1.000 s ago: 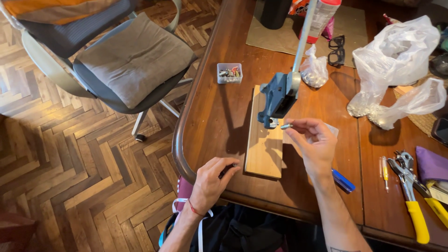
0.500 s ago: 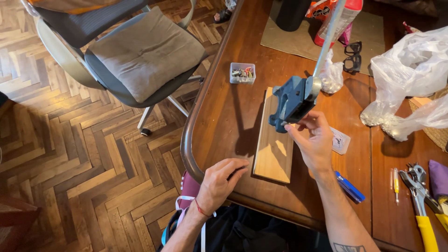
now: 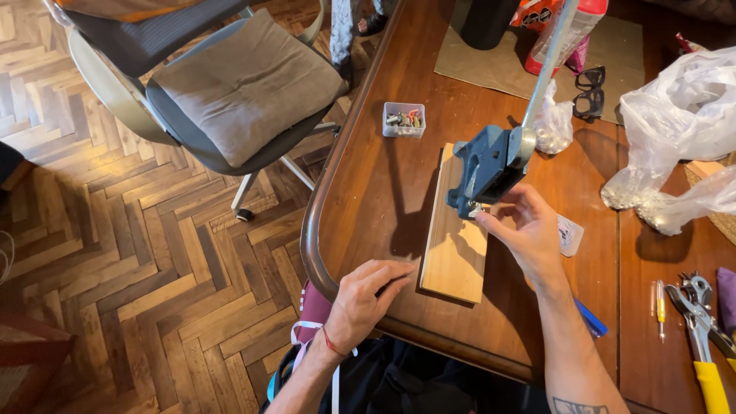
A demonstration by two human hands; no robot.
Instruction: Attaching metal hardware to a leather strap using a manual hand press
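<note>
A blue hand press (image 3: 488, 165) with a long silver lever (image 3: 550, 57) stands on a light wooden board (image 3: 455, 244) on the dark wooden table (image 3: 368, 199). My right hand (image 3: 527, 232) reaches to the press's lower jaw, its thumb and forefinger pinching a small metal piece there. My left hand (image 3: 366, 300) rests flat on the table near its front edge, fingertips touching the board's near left corner and holding nothing.
A small clear box of metal parts (image 3: 404, 119) sits left of the press. Clear plastic bags (image 3: 682, 130), black glasses (image 3: 589, 92), yellow-handled pliers (image 3: 701, 337) and a blue pen (image 3: 592, 320) lie to the right. A grey cushioned chair (image 3: 230, 84) stands on the parquet floor.
My right hand has risen from the board to the press's jaw with the small piece. The left hand has slid to the board's corner. The camera view has shifted.
</note>
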